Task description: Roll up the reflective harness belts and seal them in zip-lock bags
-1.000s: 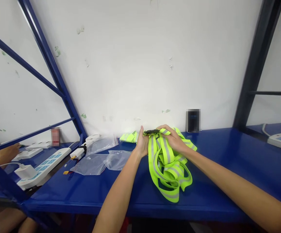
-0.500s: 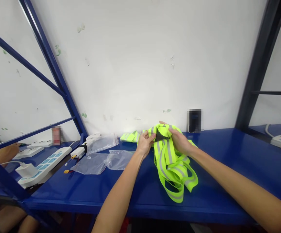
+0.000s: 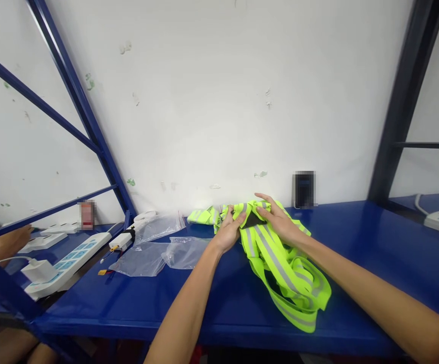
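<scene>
A tangle of fluorescent yellow-green straps with grey reflective stripes, like a reflective safety harness [image 3: 280, 260], lies on the blue table [image 3: 378, 247]. Both hands are on its upper end, either side of a black patch [image 3: 254, 219]. My left hand [image 3: 230, 230] grips the straps between thumb and fingers. My right hand [image 3: 280, 222] holds the other side, thumb on the front edge and fingers behind, partly hidden. Loose loops spread toward the table's front right. More striped webbing [image 3: 204, 215] lies behind my left hand, near the wall.
Clear plastic bags [image 3: 143, 258] lie on the left, beside a small white box with wires [image 3: 121, 240]. A long power strip [image 3: 69, 263] sits past the blue frame post [image 3: 98, 136]. A dark blurred box [image 3: 304, 190] stands by the wall. Another person's hand [image 3: 10, 241] shows at far left.
The hands and the top of the harness have come down slightly. The hanging loops have swung right and now spread over the table toward its front.
</scene>
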Demonstrator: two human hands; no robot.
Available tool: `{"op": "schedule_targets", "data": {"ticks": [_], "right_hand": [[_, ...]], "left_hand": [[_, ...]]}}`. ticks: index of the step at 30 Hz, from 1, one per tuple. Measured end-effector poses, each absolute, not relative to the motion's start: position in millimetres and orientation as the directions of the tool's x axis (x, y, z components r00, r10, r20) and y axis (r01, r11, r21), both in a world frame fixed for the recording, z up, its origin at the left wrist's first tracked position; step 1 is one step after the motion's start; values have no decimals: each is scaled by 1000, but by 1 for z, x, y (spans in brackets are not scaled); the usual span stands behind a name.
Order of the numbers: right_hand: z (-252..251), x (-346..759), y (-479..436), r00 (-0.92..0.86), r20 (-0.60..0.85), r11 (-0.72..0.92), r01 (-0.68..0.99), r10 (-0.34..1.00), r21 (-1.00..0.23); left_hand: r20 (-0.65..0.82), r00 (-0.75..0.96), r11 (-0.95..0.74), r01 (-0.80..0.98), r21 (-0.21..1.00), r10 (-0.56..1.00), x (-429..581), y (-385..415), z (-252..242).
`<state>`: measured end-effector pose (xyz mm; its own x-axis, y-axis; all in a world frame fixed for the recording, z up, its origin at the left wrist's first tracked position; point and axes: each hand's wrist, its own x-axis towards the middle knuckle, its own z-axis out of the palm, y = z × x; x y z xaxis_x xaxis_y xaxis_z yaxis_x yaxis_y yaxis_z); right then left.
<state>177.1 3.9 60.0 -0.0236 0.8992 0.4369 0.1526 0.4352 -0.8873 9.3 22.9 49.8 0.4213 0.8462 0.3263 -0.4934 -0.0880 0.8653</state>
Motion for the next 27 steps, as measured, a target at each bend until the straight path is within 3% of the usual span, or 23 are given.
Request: {"op": "schedule_targets", "data": {"ticks": [5, 8, 13, 17, 23, 27], "right_hand": [[58, 176, 5, -61, 476, 480, 86, 877, -873], [58, 177, 5, -36, 543, 543, 127, 839, -830], [55, 180, 10, 38, 472, 467, 98, 881, -879], [60, 178, 6, -77, 493, 497, 53, 867, -866], [65, 172, -6, -64, 660, 626, 394, 749, -673], [60, 174, -7, -96, 778, 703, 507, 621, -499]], "left_hand": [[361, 303, -223, -407, 886, 882, 8, 31, 39], [327, 229, -225, -382, 897, 917, 9, 36, 35], [317, 335, -194, -352, 916, 888, 10, 36, 33], [243, 303, -110, -397, 911, 921, 10, 37, 30], [133, 451, 150, -538, 830, 883, 21, 31, 28], [144, 506, 213, -581, 785, 850, 19, 24, 38]]}}
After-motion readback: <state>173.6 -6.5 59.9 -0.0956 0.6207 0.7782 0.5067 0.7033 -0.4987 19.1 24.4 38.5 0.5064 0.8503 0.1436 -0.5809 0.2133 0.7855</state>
